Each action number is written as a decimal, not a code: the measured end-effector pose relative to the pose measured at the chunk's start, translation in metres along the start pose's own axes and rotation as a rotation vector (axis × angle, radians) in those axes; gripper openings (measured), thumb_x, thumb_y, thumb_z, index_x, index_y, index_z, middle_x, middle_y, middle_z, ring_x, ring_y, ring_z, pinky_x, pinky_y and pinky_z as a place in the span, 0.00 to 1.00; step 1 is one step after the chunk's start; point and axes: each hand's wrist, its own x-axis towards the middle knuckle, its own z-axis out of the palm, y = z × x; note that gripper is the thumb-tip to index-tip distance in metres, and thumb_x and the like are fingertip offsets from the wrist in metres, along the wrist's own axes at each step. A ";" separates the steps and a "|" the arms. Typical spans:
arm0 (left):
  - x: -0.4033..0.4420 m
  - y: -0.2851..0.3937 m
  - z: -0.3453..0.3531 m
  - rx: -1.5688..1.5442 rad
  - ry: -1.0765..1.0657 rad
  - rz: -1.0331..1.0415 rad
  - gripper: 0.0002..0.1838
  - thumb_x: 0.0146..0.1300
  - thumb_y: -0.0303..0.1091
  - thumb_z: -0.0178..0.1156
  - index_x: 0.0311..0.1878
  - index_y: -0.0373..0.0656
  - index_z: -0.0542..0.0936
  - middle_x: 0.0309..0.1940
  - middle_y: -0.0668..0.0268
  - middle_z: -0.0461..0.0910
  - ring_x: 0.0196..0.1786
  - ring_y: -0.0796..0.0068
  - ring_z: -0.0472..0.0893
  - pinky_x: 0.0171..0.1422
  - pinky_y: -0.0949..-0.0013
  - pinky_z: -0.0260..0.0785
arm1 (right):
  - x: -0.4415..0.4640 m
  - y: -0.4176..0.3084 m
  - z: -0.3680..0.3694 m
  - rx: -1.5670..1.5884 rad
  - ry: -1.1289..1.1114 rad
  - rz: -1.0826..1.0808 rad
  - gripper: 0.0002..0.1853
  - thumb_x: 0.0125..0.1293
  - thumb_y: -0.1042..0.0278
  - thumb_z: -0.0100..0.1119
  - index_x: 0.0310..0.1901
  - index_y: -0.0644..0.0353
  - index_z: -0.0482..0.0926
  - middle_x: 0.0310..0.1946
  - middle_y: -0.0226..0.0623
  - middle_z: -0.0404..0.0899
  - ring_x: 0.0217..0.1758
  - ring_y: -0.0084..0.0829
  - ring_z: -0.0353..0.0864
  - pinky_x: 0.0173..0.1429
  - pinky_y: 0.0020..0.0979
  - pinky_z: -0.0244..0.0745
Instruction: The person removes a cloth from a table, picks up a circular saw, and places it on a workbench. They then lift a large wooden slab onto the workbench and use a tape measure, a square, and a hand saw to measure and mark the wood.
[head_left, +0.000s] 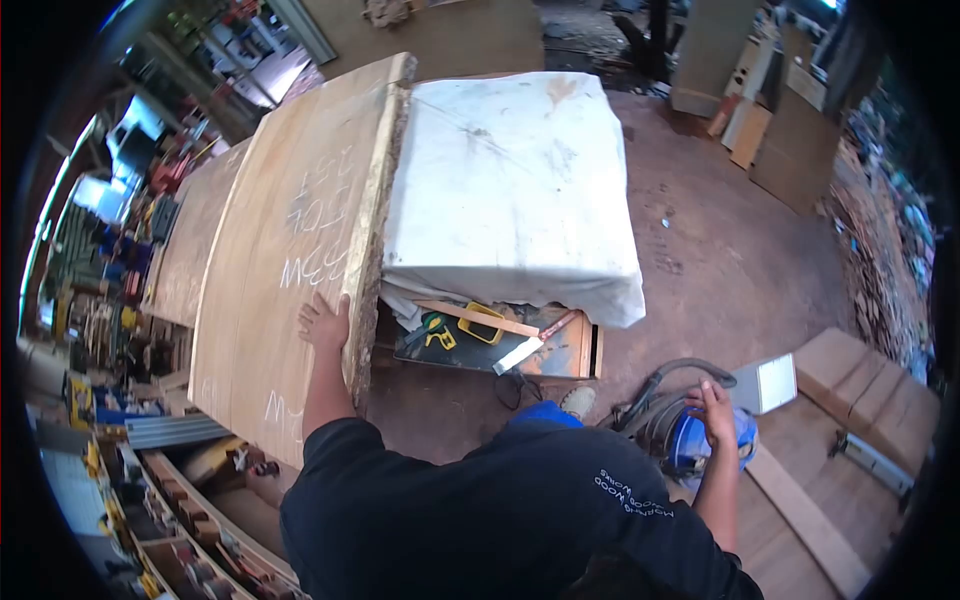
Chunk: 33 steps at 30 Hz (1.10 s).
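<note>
My left hand [325, 322] lies flat with spread fingers on a wide wooden slab [270, 220], near its rough bark edge. White chalk writing marks the slab's face. Out to the right, my right hand [712, 408] hangs in the air with loosely bent fingers apart and nothing visible in it. Below that hand is a blue shop vacuum [700, 445] with a black hose [670, 375]. Beside the slab stands a block covered by a white sheet [510, 180].
Under the sheet's near edge, a dark low surface [430, 345] holds a yellow-and-black clamp [439, 332], a yellow frame [481, 323] and a wooden strip. Boards [800, 150] lean at the upper right. A long plank [810, 520] lies lower right. Shelves with tools line the left.
</note>
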 end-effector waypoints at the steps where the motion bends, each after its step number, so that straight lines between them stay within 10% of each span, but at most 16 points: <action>1: 0.003 0.005 0.001 -0.019 0.018 0.003 0.47 0.61 0.72 0.40 0.76 0.50 0.47 0.75 0.45 0.41 0.77 0.45 0.39 0.74 0.36 0.30 | 0.017 -0.017 -0.003 -0.015 -0.025 -0.008 0.28 0.68 0.47 0.53 0.62 0.60 0.67 0.46 0.43 0.79 0.41 0.32 0.81 0.41 0.31 0.76; 12: -0.034 0.077 0.003 -0.101 0.011 -0.121 0.47 0.63 0.70 0.39 0.75 0.46 0.47 0.75 0.46 0.39 0.77 0.47 0.38 0.76 0.42 0.30 | 0.206 -0.207 0.003 -0.374 -0.350 -0.110 0.27 0.68 0.49 0.54 0.59 0.64 0.69 0.45 0.41 0.78 0.44 0.31 0.79 0.46 0.31 0.75; 20: -0.096 0.170 0.028 -0.490 -0.005 -0.260 0.41 0.64 0.69 0.40 0.73 0.50 0.58 0.73 0.46 0.51 0.75 0.48 0.52 0.75 0.47 0.43 | 0.453 -0.157 -0.153 -0.999 -0.392 0.024 0.28 0.62 0.51 0.62 0.55 0.66 0.73 0.23 0.35 0.75 0.20 0.25 0.72 0.24 0.29 0.69; 23: -0.161 0.269 0.043 -0.345 0.239 -0.243 0.38 0.65 0.65 0.45 0.71 0.49 0.61 0.71 0.45 0.54 0.74 0.47 0.53 0.75 0.50 0.45 | 0.592 -0.098 -0.306 -0.780 -0.560 0.232 0.22 0.64 0.54 0.60 0.51 0.64 0.73 0.24 0.36 0.75 0.22 0.31 0.76 0.23 0.36 0.73; 25: -0.185 0.338 0.062 -0.332 0.221 -0.401 0.36 0.65 0.61 0.49 0.69 0.47 0.64 0.70 0.43 0.55 0.73 0.46 0.54 0.74 0.50 0.48 | 0.571 -0.164 -0.329 -0.999 -0.281 0.452 0.20 0.67 0.56 0.57 0.51 0.64 0.71 0.25 0.37 0.75 0.23 0.32 0.76 0.22 0.37 0.73; 33: -0.163 0.560 0.050 -0.357 0.241 -0.260 0.35 0.65 0.59 0.50 0.68 0.47 0.65 0.70 0.42 0.55 0.73 0.45 0.54 0.74 0.49 0.49 | 0.763 -0.294 -0.352 -0.698 -0.242 0.245 0.20 0.67 0.53 0.56 0.49 0.63 0.72 0.27 0.37 0.76 0.25 0.30 0.77 0.26 0.33 0.74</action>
